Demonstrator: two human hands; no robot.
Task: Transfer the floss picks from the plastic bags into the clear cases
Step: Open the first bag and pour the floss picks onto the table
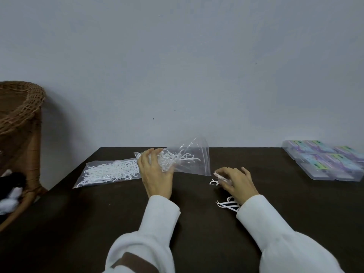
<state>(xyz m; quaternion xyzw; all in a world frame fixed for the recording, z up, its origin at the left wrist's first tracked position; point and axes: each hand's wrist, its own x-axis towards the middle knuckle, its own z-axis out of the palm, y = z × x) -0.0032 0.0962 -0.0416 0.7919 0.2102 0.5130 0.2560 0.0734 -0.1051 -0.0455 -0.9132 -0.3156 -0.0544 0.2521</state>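
Head view. White sleeves [153, 229] are filling the near edge. Just beyond the right cuff, a few loose floss picks [228, 204] are lying on the dark table [197, 243]. Right hand [235, 183] is hovering low, fingers [222, 177] curled and pinching one or two picks. Left hand [155, 172] is gripping the plastic bag [189, 160] at its middle, fingers clamped on plastic and picks; most picks are sitting in the bag's left half. Clear cases [325, 162] are waiting far right, well apart, lids apparently closed. Judgement: keep the mouth raised, draw small aligned bunches, bring a case nearer before filling.
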